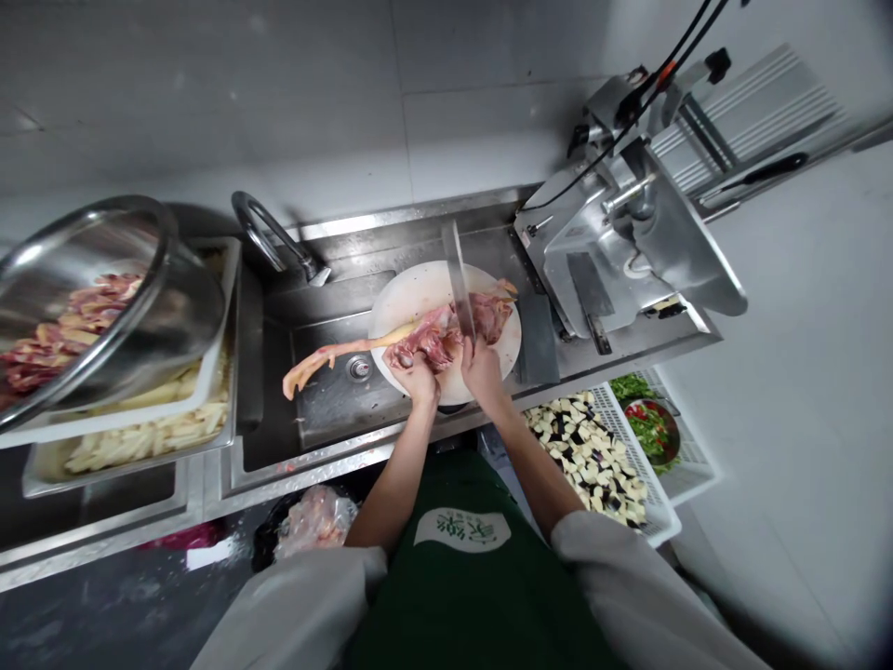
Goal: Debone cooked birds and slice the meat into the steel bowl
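Note:
A raw poultry carcass (439, 335) lies across a round white cutting board (397, 296). Its long yellowish end reaches left past the board, over the sink. My left hand (419, 380) presses and grips the near left side of the meat. In my right hand (481, 368) is the handle of a cleaver (456, 274), my fingers closed round it. The blade points away from me and stands on edge at the middle of the carcass. The handle is mostly hidden by my hand.
Beneath the board is a steel sink (327, 321) with a faucet (272, 233). At left, a metal bowl (188, 307) of cut meat rests on stacked trays. A slicing machine (628, 223) stands right. Below it are baskets of diced eggplant (586, 451) and greens (632, 386).

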`<move>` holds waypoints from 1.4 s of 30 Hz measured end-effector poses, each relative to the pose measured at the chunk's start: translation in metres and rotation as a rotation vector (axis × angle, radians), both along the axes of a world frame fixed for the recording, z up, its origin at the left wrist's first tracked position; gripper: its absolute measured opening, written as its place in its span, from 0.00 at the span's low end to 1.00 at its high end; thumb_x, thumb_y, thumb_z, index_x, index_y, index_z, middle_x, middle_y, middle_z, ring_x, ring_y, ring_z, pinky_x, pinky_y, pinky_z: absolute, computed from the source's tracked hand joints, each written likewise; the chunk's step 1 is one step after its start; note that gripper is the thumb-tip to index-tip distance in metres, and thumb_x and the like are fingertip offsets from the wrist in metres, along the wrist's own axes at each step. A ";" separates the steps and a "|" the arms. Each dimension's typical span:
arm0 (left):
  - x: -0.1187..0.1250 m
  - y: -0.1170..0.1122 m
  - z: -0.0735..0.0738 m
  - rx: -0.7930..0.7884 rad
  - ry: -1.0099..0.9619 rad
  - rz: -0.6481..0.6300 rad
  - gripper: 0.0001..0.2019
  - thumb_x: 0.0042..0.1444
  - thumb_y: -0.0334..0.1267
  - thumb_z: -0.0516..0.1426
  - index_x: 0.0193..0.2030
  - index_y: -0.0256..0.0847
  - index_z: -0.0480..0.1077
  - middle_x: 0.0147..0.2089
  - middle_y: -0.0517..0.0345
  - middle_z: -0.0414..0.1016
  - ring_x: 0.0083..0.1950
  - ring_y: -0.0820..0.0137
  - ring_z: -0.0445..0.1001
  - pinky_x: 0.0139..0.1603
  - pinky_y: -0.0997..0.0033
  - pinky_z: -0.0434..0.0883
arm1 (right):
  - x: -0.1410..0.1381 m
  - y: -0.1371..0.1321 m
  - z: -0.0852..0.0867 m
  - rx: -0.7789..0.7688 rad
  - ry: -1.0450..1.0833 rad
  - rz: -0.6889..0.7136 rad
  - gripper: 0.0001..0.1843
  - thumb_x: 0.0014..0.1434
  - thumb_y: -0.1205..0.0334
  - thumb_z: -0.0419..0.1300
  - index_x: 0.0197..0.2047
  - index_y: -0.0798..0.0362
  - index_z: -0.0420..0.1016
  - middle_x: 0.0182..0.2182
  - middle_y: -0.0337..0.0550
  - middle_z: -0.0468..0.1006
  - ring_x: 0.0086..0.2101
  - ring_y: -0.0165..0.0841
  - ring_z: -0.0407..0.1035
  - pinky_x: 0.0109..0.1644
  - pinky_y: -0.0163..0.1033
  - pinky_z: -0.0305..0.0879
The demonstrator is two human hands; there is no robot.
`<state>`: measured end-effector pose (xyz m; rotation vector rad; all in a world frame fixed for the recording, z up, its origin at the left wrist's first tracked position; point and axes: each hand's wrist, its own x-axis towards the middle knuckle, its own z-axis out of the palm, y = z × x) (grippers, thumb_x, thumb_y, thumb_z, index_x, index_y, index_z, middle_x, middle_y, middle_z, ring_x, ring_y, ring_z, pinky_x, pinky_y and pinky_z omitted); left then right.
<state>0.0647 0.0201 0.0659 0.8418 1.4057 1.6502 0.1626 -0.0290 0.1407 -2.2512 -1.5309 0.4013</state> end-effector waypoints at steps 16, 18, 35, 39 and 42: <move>-0.004 0.010 0.001 -0.002 -0.169 0.035 0.21 0.48 0.26 0.57 0.49 0.44 0.60 0.46 0.60 0.67 0.45 0.75 0.73 0.55 0.73 0.70 | -0.003 0.025 0.025 0.117 -0.006 0.018 0.27 0.74 0.57 0.42 0.63 0.68 0.67 0.43 0.65 0.81 0.47 0.50 0.77 0.55 0.50 0.68; -0.003 0.010 0.002 -0.008 -0.190 0.050 0.21 0.48 0.25 0.56 0.48 0.44 0.60 0.46 0.60 0.67 0.46 0.75 0.73 0.56 0.73 0.70 | 0.000 0.024 0.031 0.143 -0.006 0.005 0.27 0.74 0.56 0.42 0.64 0.67 0.66 0.46 0.67 0.80 0.47 0.51 0.76 0.54 0.52 0.69; -0.005 0.016 -0.011 -0.024 -0.170 0.006 0.23 0.52 0.33 0.59 0.54 0.48 0.59 0.50 0.59 0.70 0.48 0.74 0.75 0.55 0.71 0.72 | 0.008 0.027 0.008 -0.146 0.014 0.055 0.22 0.74 0.59 0.42 0.56 0.58 0.73 0.45 0.57 0.82 0.44 0.45 0.77 0.45 0.41 0.67; -0.005 0.018 -0.007 -0.073 -0.186 0.030 0.25 0.51 0.32 0.61 0.56 0.48 0.60 0.52 0.57 0.71 0.51 0.72 0.76 0.57 0.69 0.72 | 0.005 0.030 0.027 -0.085 0.000 0.033 0.25 0.74 0.58 0.39 0.53 0.60 0.74 0.41 0.58 0.82 0.42 0.45 0.77 0.45 0.42 0.67; -0.005 0.020 -0.003 -0.099 -0.200 0.022 0.26 0.51 0.33 0.62 0.56 0.47 0.61 0.52 0.57 0.71 0.51 0.72 0.76 0.57 0.69 0.72 | 0.001 0.031 0.031 0.029 -0.020 -0.010 0.26 0.75 0.57 0.38 0.55 0.61 0.73 0.39 0.58 0.82 0.41 0.44 0.77 0.46 0.41 0.66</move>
